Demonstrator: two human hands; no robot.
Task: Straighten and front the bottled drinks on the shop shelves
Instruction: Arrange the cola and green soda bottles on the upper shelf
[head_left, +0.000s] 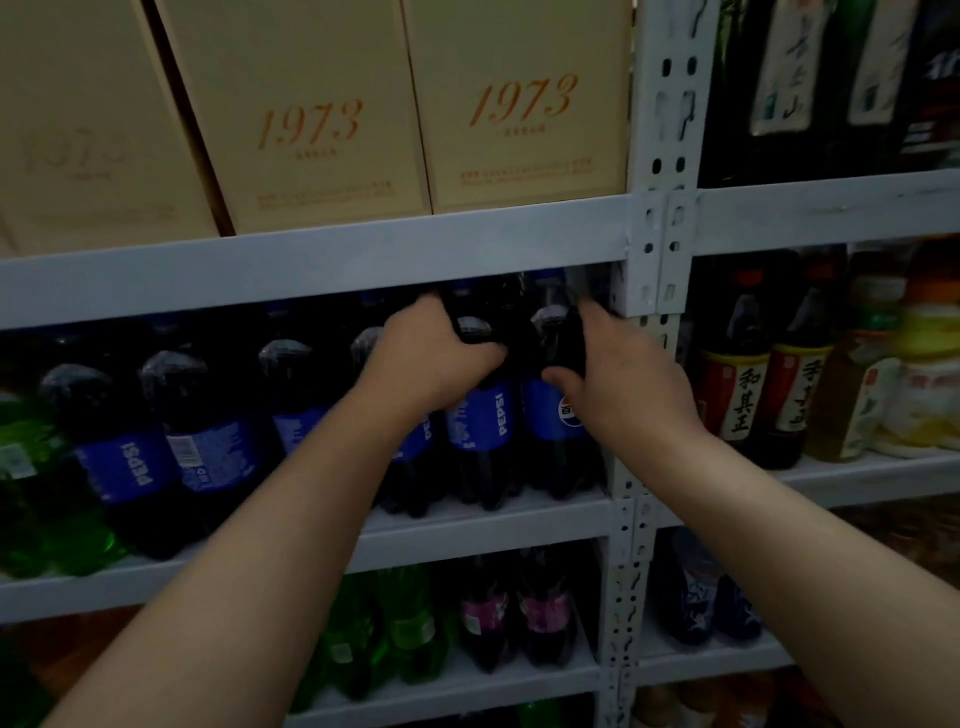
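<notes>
Pepsi bottle (480, 426) is gripped at the shoulder by left hand (441, 358), rightmost bottle (550, 415) by right hand (618, 379); probably for labels to be turned frontward.

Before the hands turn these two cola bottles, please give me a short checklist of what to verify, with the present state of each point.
1. Left hand grips the second bottle at its shoulder: ok.
2. Right hand grips the end bottle beside the shelf post: ok.
3. Both held bottles stand upright: ok.
4. End bottle's logo faces front: not ok, it sits toward the right side, partly behind the hand.
5. Barcode bottle, further left, shows its name in front: not ok, the barcode faces out.
6. Free space behind the row: cannot tell, too dark.
</notes>
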